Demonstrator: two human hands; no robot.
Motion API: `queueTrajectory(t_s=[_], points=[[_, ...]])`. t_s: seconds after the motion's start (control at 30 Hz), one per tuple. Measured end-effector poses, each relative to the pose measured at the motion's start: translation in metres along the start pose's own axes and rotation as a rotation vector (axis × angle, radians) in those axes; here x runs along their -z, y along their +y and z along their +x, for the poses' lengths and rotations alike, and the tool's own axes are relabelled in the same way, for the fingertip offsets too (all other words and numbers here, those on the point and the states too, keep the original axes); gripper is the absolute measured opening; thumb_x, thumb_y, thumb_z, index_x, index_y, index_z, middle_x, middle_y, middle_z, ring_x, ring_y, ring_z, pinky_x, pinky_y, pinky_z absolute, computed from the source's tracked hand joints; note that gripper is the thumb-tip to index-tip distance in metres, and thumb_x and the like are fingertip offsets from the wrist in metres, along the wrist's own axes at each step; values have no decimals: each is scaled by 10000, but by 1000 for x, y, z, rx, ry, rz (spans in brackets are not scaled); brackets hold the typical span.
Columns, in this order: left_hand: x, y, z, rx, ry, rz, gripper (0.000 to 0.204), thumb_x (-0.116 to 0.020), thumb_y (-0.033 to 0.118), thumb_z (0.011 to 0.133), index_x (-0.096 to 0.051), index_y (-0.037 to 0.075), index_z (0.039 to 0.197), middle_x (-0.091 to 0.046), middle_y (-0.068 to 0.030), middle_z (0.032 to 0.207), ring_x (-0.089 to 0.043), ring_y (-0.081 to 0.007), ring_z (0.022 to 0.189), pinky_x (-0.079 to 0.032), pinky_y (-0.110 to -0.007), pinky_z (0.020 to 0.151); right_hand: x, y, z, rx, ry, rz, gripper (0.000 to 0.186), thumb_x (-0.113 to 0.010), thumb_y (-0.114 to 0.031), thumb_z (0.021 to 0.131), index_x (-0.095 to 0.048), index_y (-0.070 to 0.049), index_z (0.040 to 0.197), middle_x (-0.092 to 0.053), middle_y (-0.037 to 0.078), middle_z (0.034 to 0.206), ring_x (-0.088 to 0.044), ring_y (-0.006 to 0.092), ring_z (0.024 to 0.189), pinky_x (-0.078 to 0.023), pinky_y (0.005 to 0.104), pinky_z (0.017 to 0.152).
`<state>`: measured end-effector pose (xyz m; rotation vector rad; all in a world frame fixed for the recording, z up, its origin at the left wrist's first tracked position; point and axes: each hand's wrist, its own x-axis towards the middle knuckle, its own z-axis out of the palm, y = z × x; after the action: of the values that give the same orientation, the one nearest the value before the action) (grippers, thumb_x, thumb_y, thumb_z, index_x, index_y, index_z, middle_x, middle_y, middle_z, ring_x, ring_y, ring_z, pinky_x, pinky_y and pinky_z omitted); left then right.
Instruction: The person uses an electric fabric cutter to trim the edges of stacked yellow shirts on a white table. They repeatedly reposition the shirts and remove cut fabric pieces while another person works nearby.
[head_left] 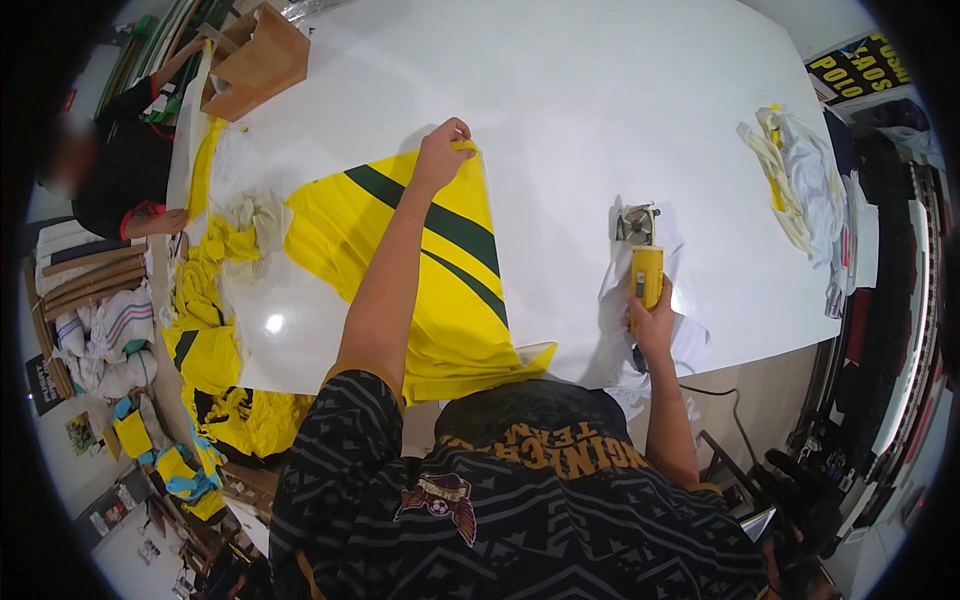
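Observation:
Yellow fabric with dark green diagonal stripes lies spread over the white table in front of me, its near end hanging at the table's edge. My left hand reaches across it and pinches its far right corner. In my right hand is a yellow electric rotary fabric cutter; my fingers wrap round its body. The cutter's metal head points away from me, well to the right of the striped fabric. White cloth lies beneath and beside the cutter.
White table stretches ahead. At far left stand a cardboard box and a co-worker handling yellow cloth. Crumpled yellow scraps line the left edge; white and yellow cloth lies at right. A black cord hangs below the right edge.

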<state>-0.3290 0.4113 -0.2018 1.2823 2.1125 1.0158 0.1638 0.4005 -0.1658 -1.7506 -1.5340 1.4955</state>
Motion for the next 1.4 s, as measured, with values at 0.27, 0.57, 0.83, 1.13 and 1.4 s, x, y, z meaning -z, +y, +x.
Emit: queueTrajectory(t_s=[0.27, 0.57, 0.83, 1.13, 1.4], points=[[5, 14, 16, 96, -64, -151, 288, -814, 136, 940, -744, 35, 1201, -823, -54, 977, -692, -155, 869, -536, -306, 847, 0, -6, 3, 7, -17, 17, 651, -742, -122, 981, -436, -62, 1553, -718, 119, 940, -666, 185, 605, -532, 346, 531], [-28, 3, -17, -69, 247, 270, 350, -773, 233, 989, -742, 69, 1297, -743, -138, 1270, -681, -322, 1217, -572, -451, 1026, -1, -5, 6, 18, -12, -11, 642, -731, -117, 983, -447, -67, 1557, -719, 121, 939, -664, 184, 615, -535, 351, 539], [-45, 65, -62, 373, -176, 566, 1026, -840, 530, 909, -287, 321, 1748, -453, -158, 1645, -409, -468, 1526, -547, -576, 1128, -4, -6, 6, 40, -12, 34, 636, -725, -144, 978, -469, -88, 1557, -716, 117, 916, -649, 174, 578, -529, 342, 510], [-45, 31, -20, 410, -343, 611, 1260, -890, 638, 777, -146, 412, 1768, -434, -262, 1680, -418, -512, 1534, -379, -616, 1256, -6, 3, 17, 79, -40, 55, 639, -754, -160, 968, -486, -93, 1544, -722, 119, 893, -658, 178, 564, -539, 351, 503], [-54, 61, -46, 301, -188, 690, 1055, -862, 533, 886, -264, 404, 1745, -435, -205, 1673, -472, -451, 1479, -509, -575, 1123, -5, 3, 16, 81, -13, 25, 641, -769, -169, 953, -502, -96, 1531, -743, 145, 923, -676, 206, 572, -551, 371, 509]])
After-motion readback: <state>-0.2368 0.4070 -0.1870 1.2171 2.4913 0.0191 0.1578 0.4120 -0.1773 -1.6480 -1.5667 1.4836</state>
